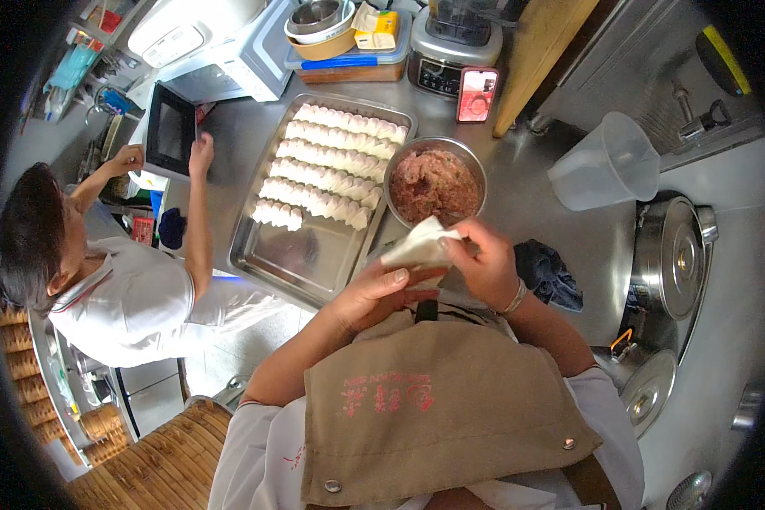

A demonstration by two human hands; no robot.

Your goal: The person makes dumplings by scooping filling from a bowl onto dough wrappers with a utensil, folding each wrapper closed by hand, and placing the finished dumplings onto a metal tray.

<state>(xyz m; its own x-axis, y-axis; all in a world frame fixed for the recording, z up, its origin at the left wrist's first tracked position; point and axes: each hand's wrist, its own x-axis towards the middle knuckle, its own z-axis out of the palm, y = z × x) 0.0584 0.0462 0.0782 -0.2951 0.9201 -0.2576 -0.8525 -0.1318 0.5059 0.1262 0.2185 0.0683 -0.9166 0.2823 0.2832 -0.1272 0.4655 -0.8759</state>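
Observation:
Thin white dough wrappers (421, 245), perhaps a small stack, are held between my two hands over the front of the counter. My left hand (373, 293) holds them from below, thumb raised along the near side. Thumb and fingertips of my right hand (488, 258) pinch their upper right corner. Just beyond my hands stands a round metal bowl (482, 191) of minced meat filling (433, 182). To its left, a steel tray (293, 255) carries several rows of pleated white dumplings (325, 175); its near end is bare metal.
A co-worker (115, 287) at left grips the open microwave door (172, 131). A phone (477, 95) leans against a kitchen appliance (452, 51) at the back. Right of the bowl are a plastic jug (605, 162), a dark cloth (548, 274) and lidded steel pots (676, 258).

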